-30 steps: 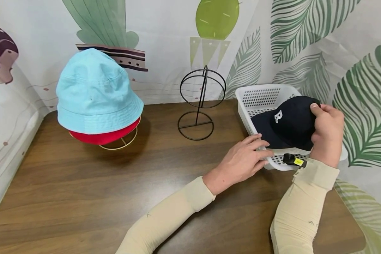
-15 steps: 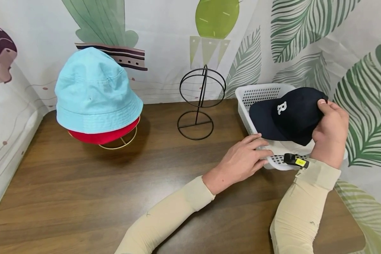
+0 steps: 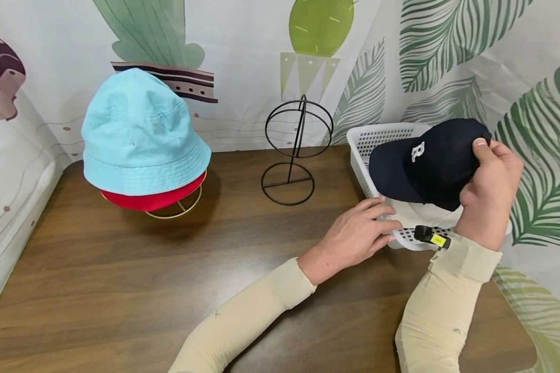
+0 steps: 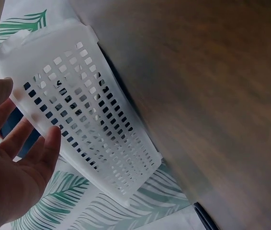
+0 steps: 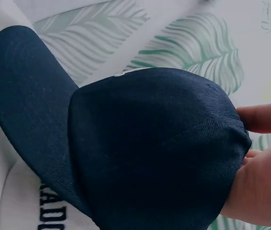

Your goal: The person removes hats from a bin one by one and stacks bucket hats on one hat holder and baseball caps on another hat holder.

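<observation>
A navy baseball cap (image 3: 448, 163) with a white letter R on its front hangs tilted over the white perforated basket (image 3: 360, 163), its brim pointing left. My right hand (image 3: 492, 181) pinches the back edge of the cap between thumb and fingers; the right wrist view shows the cap's dark crown (image 5: 150, 148) up close. At the basket's near left corner, my left hand (image 3: 354, 235) holds the rim, some fingers over it and others against the outer wall, as the left wrist view shows. Below the navy cap lies a white cap (image 5: 23, 206) with dark lettering, partly hidden.
A black wire hat stand (image 3: 289, 171) stands bare left of the basket. Farther left, a light blue bucket hat (image 3: 142, 134) sits over a red hat (image 3: 154, 199) on a gold wire stand (image 3: 184, 211). A patterned curtain (image 3: 242, 52) hangs behind the wooden table (image 3: 135, 290).
The right hand has raised the navy cap and shifted it slightly right, exposing the white cap under it. The left hand has stayed at the basket's rim.
</observation>
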A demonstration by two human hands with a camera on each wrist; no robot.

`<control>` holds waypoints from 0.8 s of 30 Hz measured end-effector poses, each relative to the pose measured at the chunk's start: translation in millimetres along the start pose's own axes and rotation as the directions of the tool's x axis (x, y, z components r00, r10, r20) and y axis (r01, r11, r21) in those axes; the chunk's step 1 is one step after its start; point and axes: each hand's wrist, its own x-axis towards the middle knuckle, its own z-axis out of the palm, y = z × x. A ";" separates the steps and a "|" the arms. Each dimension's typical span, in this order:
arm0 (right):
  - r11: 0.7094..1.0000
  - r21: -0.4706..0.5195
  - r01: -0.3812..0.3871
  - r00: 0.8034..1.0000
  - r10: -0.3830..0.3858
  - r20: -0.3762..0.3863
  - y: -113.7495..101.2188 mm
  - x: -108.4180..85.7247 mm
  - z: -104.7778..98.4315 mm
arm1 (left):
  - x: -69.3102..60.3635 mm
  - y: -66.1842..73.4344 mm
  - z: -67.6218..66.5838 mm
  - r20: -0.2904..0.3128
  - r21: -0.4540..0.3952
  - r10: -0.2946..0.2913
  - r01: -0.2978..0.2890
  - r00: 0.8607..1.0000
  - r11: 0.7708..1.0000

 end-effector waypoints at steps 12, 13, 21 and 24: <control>0.956 0.268 0.117 0.989 -0.136 0.051 -15.4 -25.5 19.6 | -0.4 -2.6 1.3 -0.023 -0.024 0.015 -0.015 1.000 1.000; 0.952 0.278 0.128 0.987 -0.150 0.059 -16.0 -27.7 21.1 | -0.5 -2.9 1.4 -0.026 -0.029 0.016 -0.017 1.000 0.999; 0.949 0.260 0.181 0.971 -0.215 0.106 -23.4 -45.0 25.8 | -2.5 -3.0 3.0 -0.059 -0.097 -0.011 0.006 0.998 0.995; 0.949 0.255 0.187 0.967 -0.223 0.120 -26.0 -51.5 27.5 | -2.9 -3.5 3.5 -0.056 -0.095 -0.019 0.013 0.998 0.995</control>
